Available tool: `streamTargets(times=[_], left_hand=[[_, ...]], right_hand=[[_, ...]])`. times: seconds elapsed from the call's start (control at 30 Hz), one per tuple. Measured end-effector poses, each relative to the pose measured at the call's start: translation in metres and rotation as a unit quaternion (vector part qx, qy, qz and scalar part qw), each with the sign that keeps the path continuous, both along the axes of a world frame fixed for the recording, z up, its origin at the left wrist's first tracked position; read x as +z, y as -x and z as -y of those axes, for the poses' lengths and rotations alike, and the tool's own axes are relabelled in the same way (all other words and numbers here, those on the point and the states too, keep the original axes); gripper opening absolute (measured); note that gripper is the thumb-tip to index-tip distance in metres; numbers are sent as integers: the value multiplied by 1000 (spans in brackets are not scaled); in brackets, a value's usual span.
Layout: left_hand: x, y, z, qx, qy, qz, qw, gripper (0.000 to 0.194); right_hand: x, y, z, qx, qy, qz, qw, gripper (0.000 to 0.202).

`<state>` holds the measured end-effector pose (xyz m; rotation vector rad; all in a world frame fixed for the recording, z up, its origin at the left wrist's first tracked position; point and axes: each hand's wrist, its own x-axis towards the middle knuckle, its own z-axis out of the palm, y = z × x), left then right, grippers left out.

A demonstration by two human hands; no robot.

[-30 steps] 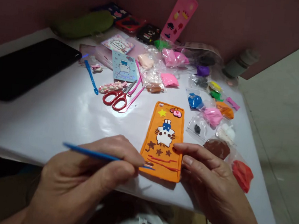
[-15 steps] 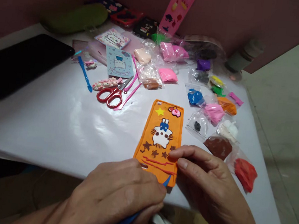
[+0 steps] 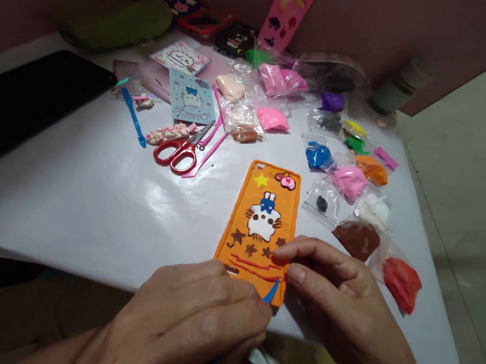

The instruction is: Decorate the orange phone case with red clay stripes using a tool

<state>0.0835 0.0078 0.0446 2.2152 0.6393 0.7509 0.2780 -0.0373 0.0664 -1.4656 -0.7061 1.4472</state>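
An orange clay-covered phone case (image 3: 240,205) lies on the table, decorated with a white cat figure (image 3: 263,222), a yellow star, brown stars and two thin red clay strips (image 3: 256,264). My left hand (image 3: 195,310) is closed around a blue clay modelling tool (image 3: 272,292). Its pointed tip touches the case at the right end of the lower red strip, while most of its handle is hidden under my hand. My right hand (image 3: 336,290) grips the case's right edge, index fingertip on the surface by the brown stars and thumb at the side.
Red-handled scissors (image 3: 176,155), pink tools (image 3: 206,155) and another blue tool (image 3: 133,117) lie farther left. Bagged clay lumps, including red (image 3: 401,284) and brown (image 3: 356,239), line the right side. A black tablet-like slab (image 3: 38,102) rests at far left; a bottle (image 3: 403,86) stands at back right.
The blue tool's tip has shifted slightly upward, against the lower red strip's right end. That end now lies bent and stops nearer the tip. My right hand has barely moved.
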Motion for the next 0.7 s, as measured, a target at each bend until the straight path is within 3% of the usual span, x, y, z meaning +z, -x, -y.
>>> streamTargets(times=[0.2,0.4,0.6,0.7], left_hand=[[-2,3,-2,1,1,-2,1000,30],[-7,10,-9,-2,9,3,1000,23],[-8,19,-30,-189,49,-24,981,20],[-6,19,-27,-194,59,-12,979,15]], right_hand=[[-2,1,2,0,-18,56,998,14],[-3,4,2,9,-58,142,988,9],[-2,5,2,16,-87,195,977,8],[-2,4,3,24,-82,191,978,8]])
